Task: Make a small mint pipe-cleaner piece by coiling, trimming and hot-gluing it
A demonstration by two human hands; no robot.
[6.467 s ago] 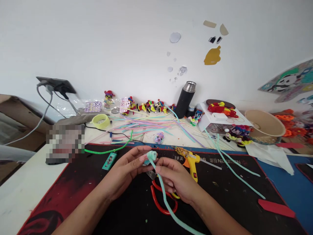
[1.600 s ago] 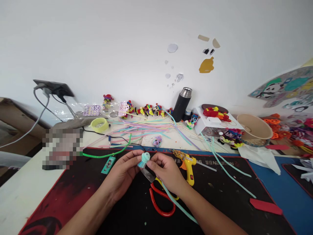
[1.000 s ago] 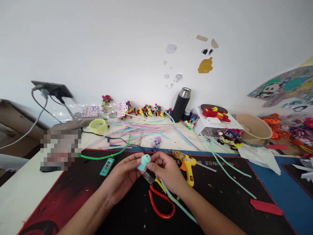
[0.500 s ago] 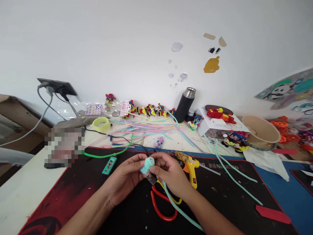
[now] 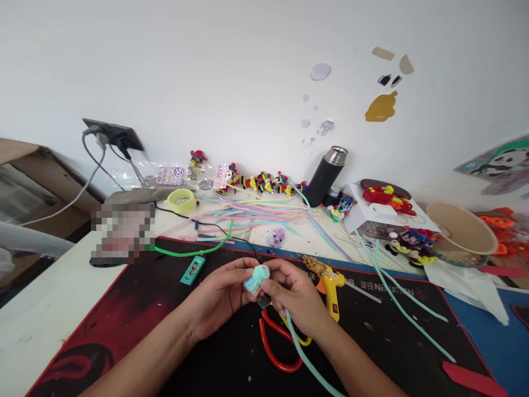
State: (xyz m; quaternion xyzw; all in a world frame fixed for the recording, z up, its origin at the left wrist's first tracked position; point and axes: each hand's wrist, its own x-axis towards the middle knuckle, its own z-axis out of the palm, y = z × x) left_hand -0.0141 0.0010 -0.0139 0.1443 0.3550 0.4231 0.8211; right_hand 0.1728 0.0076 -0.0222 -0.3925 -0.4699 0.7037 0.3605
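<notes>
Between my fingertips is a small coiled figure of mint-green pipe cleaner (image 5: pixel 259 274), with a paler blue part at its lower left. My left hand (image 5: pixel 225 295) pinches it from the left, thumb and forefinger closed on it. My right hand (image 5: pixel 295 292) grips its right side with thumb and fingers. A long mint pipe cleaner tail (image 5: pixel 308 361) hangs from under my right hand toward the front edge. Scissors with red handles (image 5: pixel 285 361) lie on the mat just below my hands, their blades partly hidden. Right of my right hand rests a yellow glue gun (image 5: pixel 332 289).
Pastel pipe cleaners (image 5: pixel 248 212) lie spread along the back of the table. A black thermos (image 5: pixel 326 179), a white box (image 5: pixel 363 223) and a beige bowl (image 5: pixel 458 234) stand behind at right. A teal lighter-like case (image 5: pixel 193 270) and a yellow tape roll (image 5: pixel 181 201) are at left.
The view has shifted so the scene sits further right on the left side. The coiled piece has turned in my fingers, its open ring end no longer facing me. Both hands still hold it.
</notes>
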